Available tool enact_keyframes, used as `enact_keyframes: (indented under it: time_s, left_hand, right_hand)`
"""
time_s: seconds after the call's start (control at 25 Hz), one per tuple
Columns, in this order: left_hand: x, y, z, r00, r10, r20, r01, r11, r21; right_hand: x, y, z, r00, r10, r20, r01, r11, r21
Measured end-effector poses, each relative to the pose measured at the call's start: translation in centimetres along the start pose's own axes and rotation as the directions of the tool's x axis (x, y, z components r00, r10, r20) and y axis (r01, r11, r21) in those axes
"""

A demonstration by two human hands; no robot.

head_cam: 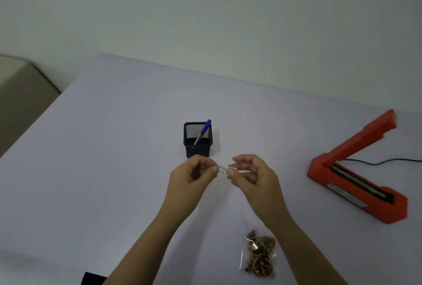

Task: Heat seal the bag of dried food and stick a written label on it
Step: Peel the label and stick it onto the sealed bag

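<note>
A small whitish label (222, 170) is held up over the middle of the table, pinched at its two ends by my left hand (194, 175) and my right hand (250, 174). Any writing on the label is too small to read. The clear bag of brown dried food (259, 255) lies flat on the table near the front edge, below my right forearm. An orange heat sealer (356, 170) stands at the right with its arm raised open. A blue marker (203, 131) leans in a black mesh pen holder (198, 139) just behind my hands.
The sealer's black cord (388, 161) runs off to the right edge. The table wears a pale lavender cover (102, 147). A beige cabinet (20, 93) stands off its left side. A dark object (93, 279) pokes in at the bottom edge.
</note>
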State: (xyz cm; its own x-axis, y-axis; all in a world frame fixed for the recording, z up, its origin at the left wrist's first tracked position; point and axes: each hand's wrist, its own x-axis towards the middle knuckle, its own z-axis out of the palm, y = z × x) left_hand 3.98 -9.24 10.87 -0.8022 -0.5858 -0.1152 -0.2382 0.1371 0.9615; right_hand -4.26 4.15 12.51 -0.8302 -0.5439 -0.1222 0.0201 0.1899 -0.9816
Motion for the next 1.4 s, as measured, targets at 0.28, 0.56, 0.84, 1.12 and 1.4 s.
enact_keyframes:
  time_s: [0.28,0.56,0.84,1.12,1.4]
  left_hand:
    - [-3.8,6.3,-0.7,0.984,0.174,-0.019,-0.175,0.983,-0.063]
    - [-5.7,8.3,-1.3,0.909,0.407,-0.089,-0.399,0.911,0.103]
    - [-6.3,7.5,-1.2,0.679,0.728,-0.095,-0.623,0.64,0.45]
    - [-5.7,5.4,-2.5,0.865,0.402,-0.301,-0.333,0.908,0.256]
    - [-6.4,1.6,-3.1,0.948,-0.244,-0.206,0.205,0.959,-0.194]
  right_hand:
    - [-3.4,-5.5,-2.1,0.995,-0.053,-0.082,0.062,0.992,0.113]
    - [-5.8,-7.4,-2.5,0.936,-0.321,-0.144,0.307,0.945,-0.11]
    - [-5.9,-8.1,-3.0,0.997,0.071,0.043,-0.082,0.928,0.363]
    - [-4.3,-4.6,-3.6,0.994,0.088,-0.067,-0.064,0.954,0.293]
    - [0.9,8.2,3.4,0.977,0.212,-0.004,-0.209,0.96,-0.187]
